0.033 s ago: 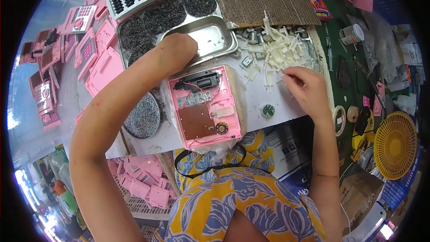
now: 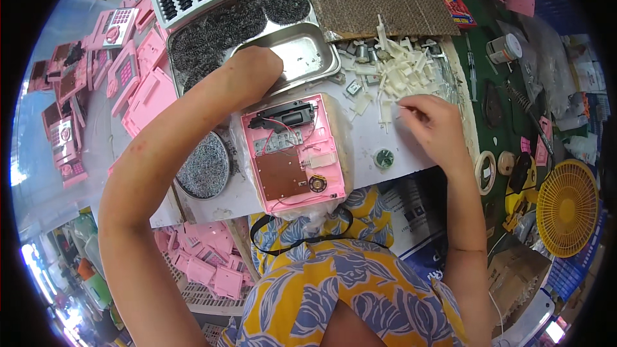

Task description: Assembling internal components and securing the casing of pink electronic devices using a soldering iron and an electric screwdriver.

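Observation:
My left hand [image 2: 258, 69] reaches over a shallow metal tray [image 2: 307, 77]; its fingers are hidden behind the wrist and back of the hand. My right hand [image 2: 432, 127] hovers just right of a pile of white plastic parts [image 2: 411, 67], its thumb and index finger closed together. Anything between those fingertips is too small to make out. In front of me a pink plastic housing [image 2: 334, 180] lies with its inside facing up, untouched by either hand. It holds a black motor unit [image 2: 289, 117], a brown board [image 2: 279, 178], red wires and a small round speaker [image 2: 317, 184].
Dark screws fill a large tray [image 2: 212, 45] at the back left. A round dish [image 2: 204, 167] of small screws stands left of the housing. A small green-bottomed cup [image 2: 384, 159] sits to its right. Pink parts crowd the far left; a cardboard sheet [image 2: 385, 1] lies behind.
My right hand has shifted slightly to the left, closer to the white parts. The left hand and the housing look the same.

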